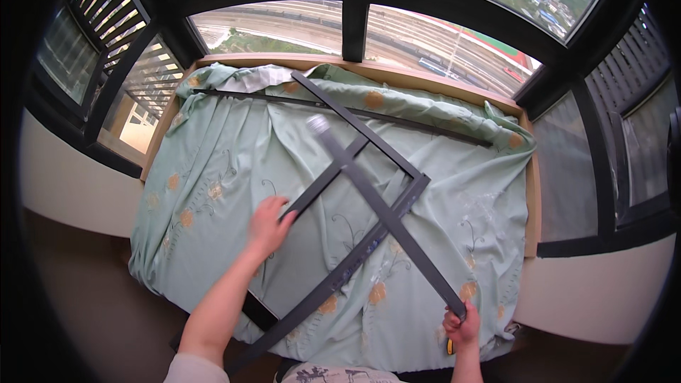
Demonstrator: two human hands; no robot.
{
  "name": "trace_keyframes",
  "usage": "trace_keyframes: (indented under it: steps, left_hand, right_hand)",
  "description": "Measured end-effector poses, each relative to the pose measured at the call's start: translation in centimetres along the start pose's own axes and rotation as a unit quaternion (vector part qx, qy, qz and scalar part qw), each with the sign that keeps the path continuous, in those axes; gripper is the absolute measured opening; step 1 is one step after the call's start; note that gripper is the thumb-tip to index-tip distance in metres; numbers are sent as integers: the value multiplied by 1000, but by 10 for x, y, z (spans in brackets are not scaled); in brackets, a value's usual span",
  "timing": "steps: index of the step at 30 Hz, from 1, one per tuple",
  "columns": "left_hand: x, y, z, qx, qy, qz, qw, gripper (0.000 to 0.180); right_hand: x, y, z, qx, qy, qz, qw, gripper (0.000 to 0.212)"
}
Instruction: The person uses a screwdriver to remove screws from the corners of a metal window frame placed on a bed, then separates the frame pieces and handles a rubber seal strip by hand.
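Note:
My right hand (461, 325) is closed round the near end of a long dark bar (411, 240). That bar slants up to the left, and its pale, cylinder-like far tip (318, 125) is smeared by motion. It passes over a dark metal frame (383, 136), which lies tilted across the cloth with a corner at its right. Farther left, my left hand (268, 228) is closed on the near end of the frame's inner crossbar (319, 188). The frame's wide side rail (323, 291) runs down toward my body, and its near end is partly hidden by my left arm.
A pale green flowered cloth (213, 220) covers the platform inside a wooden-edged bay window. Another thin dark bar (425, 130) lies along its far side. A black flat piece (259, 311) rests by my left forearm. Something small and yellow (450, 346) shows below my right hand.

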State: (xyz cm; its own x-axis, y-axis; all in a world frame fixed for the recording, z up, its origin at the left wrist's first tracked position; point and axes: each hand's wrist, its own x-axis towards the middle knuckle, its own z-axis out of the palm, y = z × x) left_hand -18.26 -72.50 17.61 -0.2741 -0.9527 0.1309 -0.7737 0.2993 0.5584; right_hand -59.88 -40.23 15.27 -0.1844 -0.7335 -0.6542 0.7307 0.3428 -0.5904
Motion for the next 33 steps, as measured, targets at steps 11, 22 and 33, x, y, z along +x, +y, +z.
trace_keyframes:
  steps: [11,22,33]
  left_hand:
    - [-441,-140,-182,233,175,-417,861,30]
    - [-723,-218,-157,273,223,-727,589,61]
    - [-719,-313,-186,-264,226,-655,671,53]
  right_hand:
    - [-40,62,3,65,92,-180,977,32]
    - [10,110,-31,136,118,-160,971,34]
    - [26,94,-87,-334,340,-170,863,33]
